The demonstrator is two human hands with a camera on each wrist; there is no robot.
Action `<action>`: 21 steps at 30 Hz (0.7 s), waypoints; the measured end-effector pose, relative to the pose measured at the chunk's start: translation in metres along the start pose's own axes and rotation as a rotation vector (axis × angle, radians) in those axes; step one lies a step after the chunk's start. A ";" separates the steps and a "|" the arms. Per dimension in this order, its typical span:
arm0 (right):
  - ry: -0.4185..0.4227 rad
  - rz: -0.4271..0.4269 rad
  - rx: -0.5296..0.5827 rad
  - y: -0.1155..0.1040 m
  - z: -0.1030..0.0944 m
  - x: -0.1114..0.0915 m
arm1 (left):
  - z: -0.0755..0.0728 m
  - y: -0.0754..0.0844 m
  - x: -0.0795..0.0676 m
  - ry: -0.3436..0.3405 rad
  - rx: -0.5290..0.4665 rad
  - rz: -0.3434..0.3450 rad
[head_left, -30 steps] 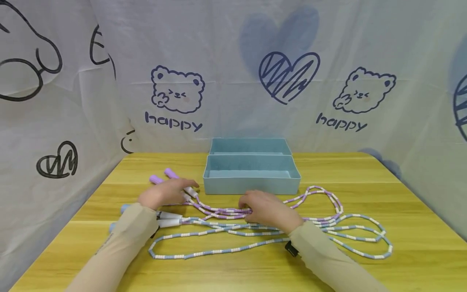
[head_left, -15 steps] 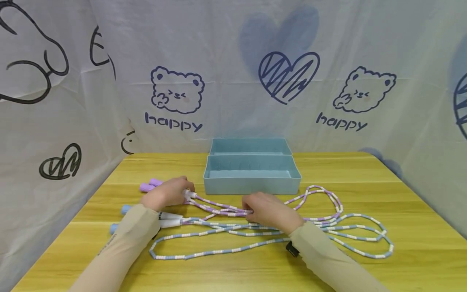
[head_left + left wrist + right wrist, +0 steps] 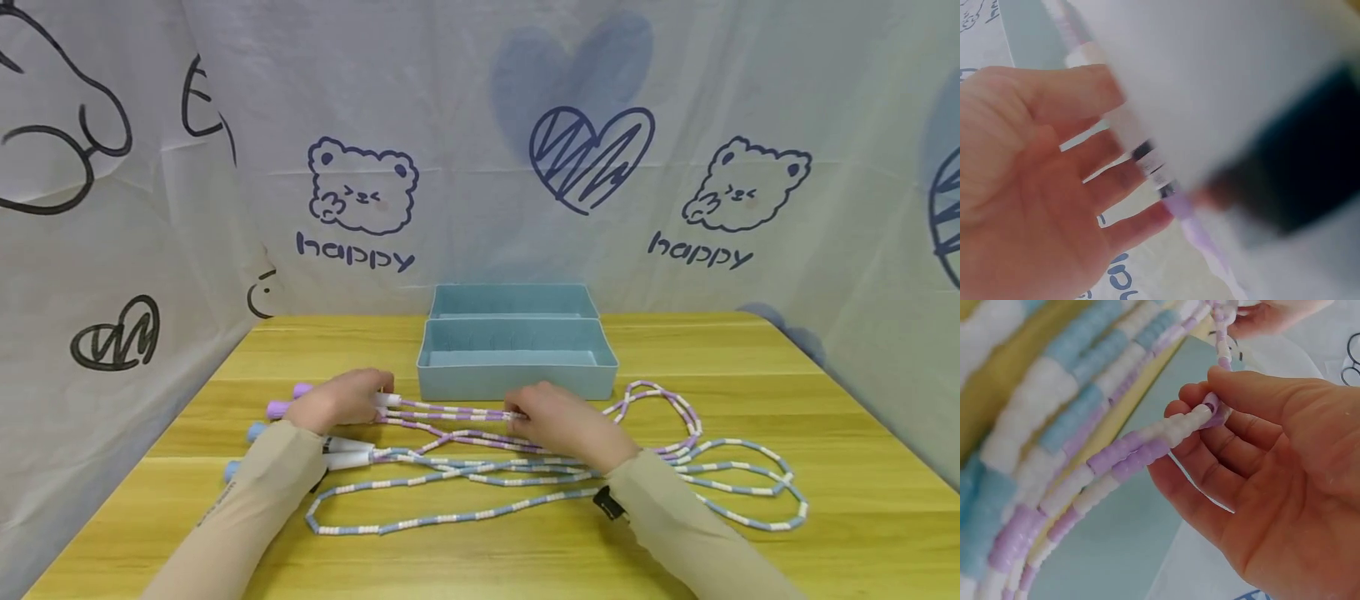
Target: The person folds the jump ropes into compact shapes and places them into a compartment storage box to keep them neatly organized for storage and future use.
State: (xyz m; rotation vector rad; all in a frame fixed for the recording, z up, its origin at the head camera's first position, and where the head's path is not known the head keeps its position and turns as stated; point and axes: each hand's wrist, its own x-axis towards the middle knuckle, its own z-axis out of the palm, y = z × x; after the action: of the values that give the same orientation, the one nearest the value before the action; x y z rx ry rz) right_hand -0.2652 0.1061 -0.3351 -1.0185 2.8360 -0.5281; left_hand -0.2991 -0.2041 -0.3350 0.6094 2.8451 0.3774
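Observation:
A purple-and-white beaded jump rope (image 3: 450, 414) stretches between my two hands. My left hand (image 3: 341, 402) grips its two handles near their white ends; the purple ends (image 3: 278, 409) stick out to the left. In the left wrist view one handle (image 3: 1154, 169) lies against the curled fingers, partly hidden by a blurred pale shape. My right hand (image 3: 566, 423) pinches strands of the beaded cord between thumb and fingers, as the right wrist view shows at the purple-and-white beads (image 3: 1138, 447). Other purple strands run below on the table.
A blue-and-white beaded jump rope (image 3: 446, 517) lies looped nearer me, its white-and-blue handles (image 3: 349, 459) beside my left forearm. Two light blue bins (image 3: 517, 383) stand one behind the other at the back. A printed cloth (image 3: 480, 208) hangs behind the wooden table.
My left hand has gathered the two purple handles together and drawn them left and nearer me. My right hand has shifted slightly right and away, straightening some strands between the hands.

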 end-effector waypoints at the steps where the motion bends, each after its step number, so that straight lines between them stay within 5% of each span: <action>1: 0.004 0.000 0.002 0.000 -0.002 0.000 | 0.000 0.000 0.000 -0.004 -0.001 0.000; 21: 0.136 0.033 -0.034 0.008 -0.030 -0.005 | -0.001 0.005 -0.007 0.027 -0.041 -0.022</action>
State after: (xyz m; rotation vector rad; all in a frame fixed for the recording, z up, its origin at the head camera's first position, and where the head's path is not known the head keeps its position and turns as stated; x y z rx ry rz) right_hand -0.2718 0.1237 -0.3104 -0.9751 2.9848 -0.5694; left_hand -0.2917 -0.2032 -0.3315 0.5685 2.8593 0.4429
